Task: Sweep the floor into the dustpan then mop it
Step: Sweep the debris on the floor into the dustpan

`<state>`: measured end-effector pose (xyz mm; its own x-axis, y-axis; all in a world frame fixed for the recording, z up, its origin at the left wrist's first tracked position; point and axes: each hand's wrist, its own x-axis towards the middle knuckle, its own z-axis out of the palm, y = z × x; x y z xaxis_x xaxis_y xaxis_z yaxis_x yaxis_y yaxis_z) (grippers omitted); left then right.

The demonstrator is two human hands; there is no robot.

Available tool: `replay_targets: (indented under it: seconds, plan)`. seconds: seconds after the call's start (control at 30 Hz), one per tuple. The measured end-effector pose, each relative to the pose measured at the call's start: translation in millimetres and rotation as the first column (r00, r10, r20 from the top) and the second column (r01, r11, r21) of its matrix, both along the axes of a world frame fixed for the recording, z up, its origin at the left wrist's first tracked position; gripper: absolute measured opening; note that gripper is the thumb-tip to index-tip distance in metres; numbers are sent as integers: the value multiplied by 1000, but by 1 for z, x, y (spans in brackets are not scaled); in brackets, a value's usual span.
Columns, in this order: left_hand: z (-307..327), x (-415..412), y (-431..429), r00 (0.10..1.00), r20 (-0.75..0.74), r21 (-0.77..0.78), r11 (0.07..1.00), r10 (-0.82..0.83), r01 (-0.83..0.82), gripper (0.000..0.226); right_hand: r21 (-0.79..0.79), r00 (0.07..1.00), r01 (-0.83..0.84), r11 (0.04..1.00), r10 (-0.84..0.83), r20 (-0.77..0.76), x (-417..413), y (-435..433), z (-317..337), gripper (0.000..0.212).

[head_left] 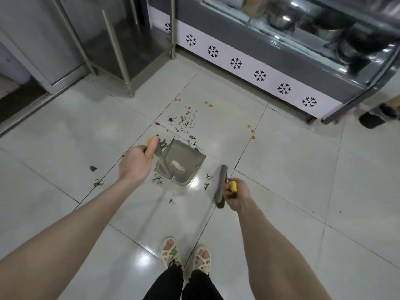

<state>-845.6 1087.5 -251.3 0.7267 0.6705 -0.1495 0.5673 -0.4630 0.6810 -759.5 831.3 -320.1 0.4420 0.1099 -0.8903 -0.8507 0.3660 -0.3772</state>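
Note:
A grey long-handled dustpan (184, 161) stands on the white tiled floor (281, 169), with a pale clump of dirt inside. My left hand (136, 163) grips the yellow-capped top of its handle. My right hand (234, 193) grips the yellow-capped handle of a grey broom, whose head (220, 187) sits on the floor just right of the pan. Scattered seeds and crumbs (184, 122) lie beyond the pan's mouth. More bits (158, 179) lie at its near corners. Yellow spots (208, 103) dot the tiles farther off.
A glass display freezer with snowflake trim (259, 75) runs along the back right. Steel table legs (129, 92) stand at the back left. A dark scrap (93, 168) and reddish bits (98, 182) lie left of me. My sandalled feet (186, 254) are below.

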Motion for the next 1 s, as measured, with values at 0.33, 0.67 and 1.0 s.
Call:
replay_targets:
  seconds: [0.33, 0.67, 1.0]
  plan:
    - [2, -31, 38, 998, -49, 47, 998, 31, -29, 70, 144, 999, -33, 989, 28, 40, 9, 64, 16, 22]
    - [6, -45, 42, 995, -34, 28, 995, 94, -93, 74, 43, 989, -119, 992, 114, 98, 17, 46, 25, 18]
    - [5, -36, 44, 987, -55, 1, 988, 152, -152, 74, -76, 994, -72, 995, 78, 79, 15, 63, 25, 17]
